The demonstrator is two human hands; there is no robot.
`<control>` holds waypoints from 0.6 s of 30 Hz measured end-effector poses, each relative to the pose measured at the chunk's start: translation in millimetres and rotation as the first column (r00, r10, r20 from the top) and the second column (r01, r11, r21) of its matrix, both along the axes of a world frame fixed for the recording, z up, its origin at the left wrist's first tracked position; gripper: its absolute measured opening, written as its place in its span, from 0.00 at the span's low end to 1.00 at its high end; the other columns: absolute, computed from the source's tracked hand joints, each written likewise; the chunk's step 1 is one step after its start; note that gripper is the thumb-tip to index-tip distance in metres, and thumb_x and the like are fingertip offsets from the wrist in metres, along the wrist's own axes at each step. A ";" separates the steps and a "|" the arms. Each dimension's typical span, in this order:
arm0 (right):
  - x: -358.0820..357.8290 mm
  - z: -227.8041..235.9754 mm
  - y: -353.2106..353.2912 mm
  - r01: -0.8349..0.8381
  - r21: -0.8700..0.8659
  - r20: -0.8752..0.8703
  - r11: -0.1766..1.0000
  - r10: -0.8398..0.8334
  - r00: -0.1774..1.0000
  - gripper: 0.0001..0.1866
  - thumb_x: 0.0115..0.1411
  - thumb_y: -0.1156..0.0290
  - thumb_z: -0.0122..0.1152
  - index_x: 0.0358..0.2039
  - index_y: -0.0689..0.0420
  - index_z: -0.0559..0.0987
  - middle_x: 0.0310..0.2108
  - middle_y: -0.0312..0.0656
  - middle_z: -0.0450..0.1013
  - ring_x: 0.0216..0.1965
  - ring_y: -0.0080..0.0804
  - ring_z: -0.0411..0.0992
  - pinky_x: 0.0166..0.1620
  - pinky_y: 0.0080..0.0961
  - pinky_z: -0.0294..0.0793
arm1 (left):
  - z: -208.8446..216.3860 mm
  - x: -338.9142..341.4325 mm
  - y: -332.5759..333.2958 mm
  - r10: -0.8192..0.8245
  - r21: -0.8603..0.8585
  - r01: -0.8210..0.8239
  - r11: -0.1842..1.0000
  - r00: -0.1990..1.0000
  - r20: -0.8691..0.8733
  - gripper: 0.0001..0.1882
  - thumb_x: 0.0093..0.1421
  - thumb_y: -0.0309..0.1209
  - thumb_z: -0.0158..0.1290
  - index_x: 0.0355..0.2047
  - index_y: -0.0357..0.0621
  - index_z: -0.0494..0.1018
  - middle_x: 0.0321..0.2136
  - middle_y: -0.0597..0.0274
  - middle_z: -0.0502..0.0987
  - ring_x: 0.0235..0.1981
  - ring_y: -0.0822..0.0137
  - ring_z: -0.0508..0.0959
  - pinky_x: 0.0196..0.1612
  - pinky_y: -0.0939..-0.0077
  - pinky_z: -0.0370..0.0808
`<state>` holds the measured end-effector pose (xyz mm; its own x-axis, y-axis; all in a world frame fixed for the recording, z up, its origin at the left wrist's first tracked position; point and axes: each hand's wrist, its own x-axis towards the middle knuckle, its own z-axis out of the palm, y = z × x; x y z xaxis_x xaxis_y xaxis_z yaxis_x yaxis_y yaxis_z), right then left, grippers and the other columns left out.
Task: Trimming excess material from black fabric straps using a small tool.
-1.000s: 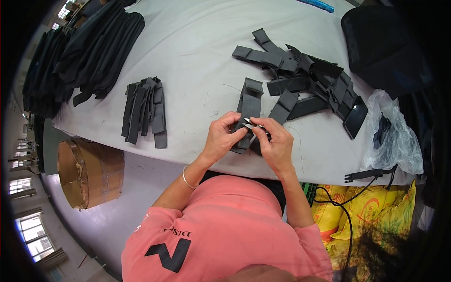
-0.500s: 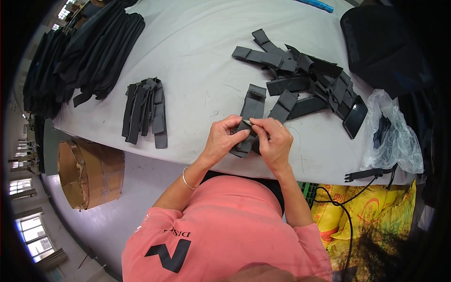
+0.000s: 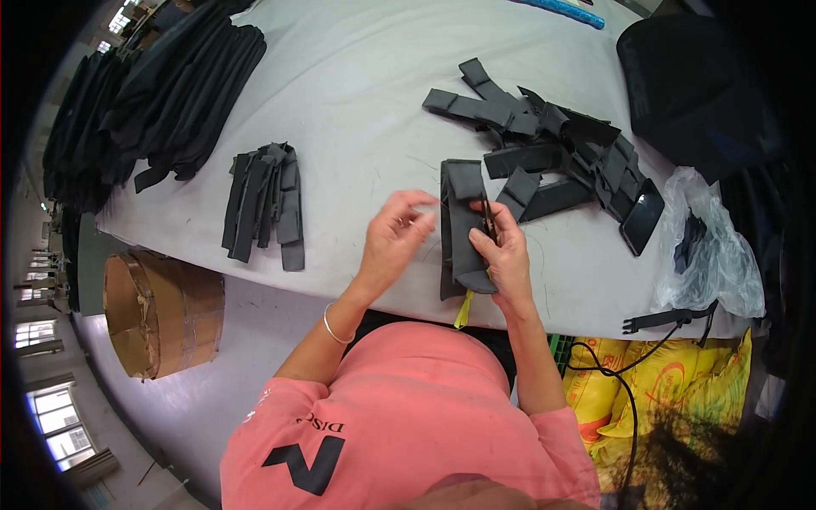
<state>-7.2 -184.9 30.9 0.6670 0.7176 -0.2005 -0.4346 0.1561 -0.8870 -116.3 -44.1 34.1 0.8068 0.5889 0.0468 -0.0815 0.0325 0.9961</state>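
In my right hand [image 3: 512,259] is a folded black fabric strip [image 3: 463,234], held upright near the table's front edge with the thumb on its face. A slim dark pointed tool [image 3: 487,218] shows beside the fingers of that hand; its kind is mostly hidden. A yellow ribbon-like tail [image 3: 464,311] hangs below the strip. Just left of the strip, my left hand [image 3: 395,238] is off the fabric with its fingers loosely bent and apart, slightly blurred. Beyond my right hand lies a loose heap of similar black strips [image 3: 565,140].
A neat bundle of black strips [image 3: 268,200] lies left on the white-covered table [image 3: 357,102]. Black fabric pieces [image 3: 183,93] are stacked far left. A phone [image 3: 643,217], a clear plastic bag [image 3: 722,263] and a black buckle strap [image 3: 663,319] lie right. A cardboard drum [image 3: 166,314] stands on the floor.
My left hand has let go of the strip and moved slightly left. The strip has turned more upright in my right hand, and the pointed tool and yellow tail have come into sight.
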 end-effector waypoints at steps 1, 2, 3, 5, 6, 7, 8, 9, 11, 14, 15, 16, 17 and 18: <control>0.2 -1.1 0.4 -0.027 0.041 0.041 0.999 0.026 0.999 0.20 0.57 0.83 0.55 0.51 0.63 0.70 0.49 0.38 0.71 0.49 0.21 0.68 0.52 0.17 0.67 | -0.7 -2.3 13.0 -0.080 -0.084 0.073 0.994 0.994 -0.081 0.20 0.65 0.34 0.51 0.53 0.36 0.67 0.43 0.63 0.73 0.38 0.74 0.74 0.42 0.80 0.72; -0.4 -0.7 0.5 -0.026 0.043 0.042 0.999 0.024 0.999 0.20 0.57 0.83 0.55 0.51 0.63 0.70 0.49 0.38 0.71 0.49 0.21 0.68 0.52 0.17 0.67 | -0.9 0.2 15.1 -0.081 -0.082 0.074 0.994 0.994 -0.079 0.20 0.65 0.34 0.51 0.53 0.36 0.67 0.43 0.63 0.73 0.38 0.74 0.74 0.42 0.80 0.72; -2.3 -1.3 1.1 -0.039 0.030 0.061 0.999 0.038 0.997 0.19 0.57 0.83 0.55 0.50 0.63 0.70 0.48 0.38 0.71 0.48 0.20 0.69 0.51 0.17 0.67 | 2.4 2.2 16.2 -0.100 -0.210 0.084 0.974 0.993 -0.070 0.23 0.65 0.37 0.52 0.55 0.36 0.66 0.47 0.61 0.72 0.40 0.74 0.74 0.43 0.79 0.72; -4.3 -3.8 2.5 -0.055 0.033 0.107 0.998 0.051 0.993 0.18 0.57 0.83 0.56 0.49 0.62 0.72 0.46 0.37 0.72 0.46 0.19 0.69 0.49 0.16 0.68 | -3.2 4.1 17.7 -0.196 -0.385 0.158 0.909 0.979 -0.061 0.30 0.65 0.43 0.51 0.60 0.36 0.61 0.51 0.59 0.72 0.46 0.73 0.72 0.48 0.77 0.71; -5.4 -3.0 2.7 -0.055 0.033 0.105 0.998 0.051 0.993 0.18 0.57 0.83 0.56 0.49 0.62 0.72 0.46 0.37 0.72 0.46 0.19 0.69 0.49 0.16 0.68 | -4.3 3.9 17.0 -0.196 -0.385 0.157 0.909 0.979 -0.063 0.30 0.65 0.43 0.51 0.60 0.36 0.61 0.51 0.59 0.72 0.46 0.73 0.72 0.48 0.77 0.71; -6.4 -1.2 2.7 -0.073 0.036 0.094 0.997 0.069 0.993 0.17 0.57 0.83 0.56 0.48 0.62 0.72 0.46 0.37 0.73 0.45 0.18 0.69 0.49 0.16 0.68 | -5.0 3.6 16.0 -0.265 -0.475 0.218 0.853 0.964 -0.034 0.29 0.65 0.43 0.50 0.59 0.36 0.62 0.50 0.59 0.73 0.47 0.73 0.72 0.49 0.76 0.70; -7.4 0.4 2.7 -0.090 0.040 0.083 0.995 0.087 0.993 0.17 0.57 0.83 0.56 0.48 0.62 0.72 0.45 0.36 0.73 0.44 0.18 0.69 0.48 0.16 0.68 | -6.0 3.1 15.4 -0.330 -0.558 0.275 0.783 0.944 0.002 0.28 0.65 0.43 0.50 0.58 0.37 0.63 0.49 0.60 0.73 0.47 0.72 0.73 0.50 0.76 0.70; -7.8 2.4 2.3 -0.090 0.038 0.082 0.995 0.087 0.993 0.17 0.57 0.83 0.56 0.48 0.62 0.72 0.45 0.36 0.73 0.44 0.18 0.69 0.48 0.16 0.68 | -7.9 3.2 15.6 -0.331 -0.560 0.275 0.782 0.944 0.002 0.28 0.65 0.43 0.50 0.58 0.37 0.63 0.49 0.60 0.73 0.47 0.72 0.73 0.50 0.76 0.70; -8.5 5.1 1.3 -0.134 0.044 -0.027 0.990 0.135 0.990 0.16 0.58 0.81 0.57 0.47 0.61 0.73 0.44 0.36 0.73 0.42 0.18 0.70 0.46 0.14 0.68 | -11.6 3.1 16.6 -0.359 -0.681 0.324 0.657 0.928 0.095 0.27 0.63 0.44 0.53 0.54 0.37 0.66 0.46 0.60 0.74 0.46 0.72 0.74 0.50 0.75 0.72; -4.2 0.3 -1.8 -0.205 -0.082 -0.056 0.975 0.201 0.978 0.14 0.58 0.78 0.59 0.46 0.60 0.74 0.42 0.35 0.73 0.41 0.17 0.70 0.45 0.13 0.68 | 2.6 8.8 5.3 -0.209 -0.672 0.158 0.724 0.978 0.005 0.22 0.60 0.44 0.57 0.44 0.38 0.70 0.39 0.62 0.76 0.39 0.73 0.76 0.41 0.78 0.74; -4.3 1.3 -1.5 -0.206 -0.083 -0.060 0.975 0.202 0.978 0.14 0.58 0.78 0.59 0.46 0.60 0.74 0.42 0.35 0.73 0.41 0.17 0.70 0.45 0.13 0.68 | 0.7 8.1 7.2 -0.208 -0.674 0.155 0.723 0.978 0.002 0.22 0.60 0.44 0.57 0.44 0.38 0.70 0.39 0.62 0.76 0.39 0.73 0.76 0.41 0.78 0.74; -4.4 3.6 -1.2 -0.203 -0.038 -0.109 0.978 0.198 0.974 0.14 0.58 0.76 0.60 0.45 0.59 0.74 0.42 0.35 0.73 0.41 0.17 0.70 0.45 0.13 0.68 | -2.3 8.2 11.6 -0.186 -0.642 0.142 0.754 0.982 -0.002 0.21 0.59 0.43 0.58 0.42 0.40 0.70 0.35 0.63 0.76 0.35 0.74 0.75 0.36 0.79 0.73; -5.0 4.6 -1.0 -0.197 0.007 -0.158 0.980 0.196 0.968 0.13 0.58 0.75 0.62 0.45 0.58 0.75 0.42 0.35 0.73 0.42 0.17 0.69 0.44 0.13 0.68 | -4.1 8.5 14.7 -0.165 -0.608 0.128 0.783 0.986 -0.005 0.19 0.57 0.43 0.60 0.39 0.41 0.70 0.31 0.64 0.76 0.31 0.75 0.75 0.31 0.81 0.72; -6.4 2.9 -0.4 -0.195 0.005 -0.162 0.981 0.193 0.968 0.13 0.58 0.75 0.62 0.45 0.58 0.75 0.42 0.35 0.73 0.42 0.17 0.69 0.44 0.13 0.68 | -2.5 10.8 15.3 -0.167 -0.611 0.128 0.782 0.986 -0.008 0.19 0.57 0.43 0.60 0.39 0.41 0.70 0.31 0.64 0.76 0.31 0.75 0.75 0.31 0.81 0.72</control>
<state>-13.6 -185.3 33.8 0.4734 0.8275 -0.3021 -0.5927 0.0456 -0.8041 -105.5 -28.8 31.6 0.8757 0.3537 -0.3287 0.0313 0.6378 0.7696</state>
